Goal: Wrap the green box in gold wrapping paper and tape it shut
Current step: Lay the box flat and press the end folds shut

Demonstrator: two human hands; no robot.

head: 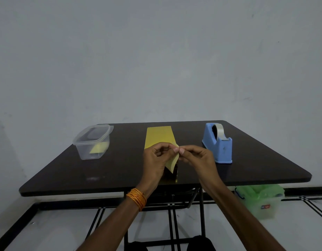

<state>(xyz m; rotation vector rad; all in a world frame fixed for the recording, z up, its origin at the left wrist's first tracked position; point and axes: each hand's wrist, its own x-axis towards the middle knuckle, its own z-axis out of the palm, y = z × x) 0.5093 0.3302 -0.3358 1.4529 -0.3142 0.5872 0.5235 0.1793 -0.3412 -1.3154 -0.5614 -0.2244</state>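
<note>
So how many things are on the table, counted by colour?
Gold or yellow: 2, the gold paper and a yellow scrap in the tub.
Blue: 1, the tape dispenser.
Clear: 1, the tub.
Dark: 1, the box under the paper.
Total: 5.

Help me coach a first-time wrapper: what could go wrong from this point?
1. Both the left hand and the right hand pinch one raised flap of the thin gold wrapping paper sheet; pulling apart could tear or crease it.
2. The blue plastic tape dispenser sits off to the right, so fetching tape means releasing a hand, and the fold may spring open.
</note>
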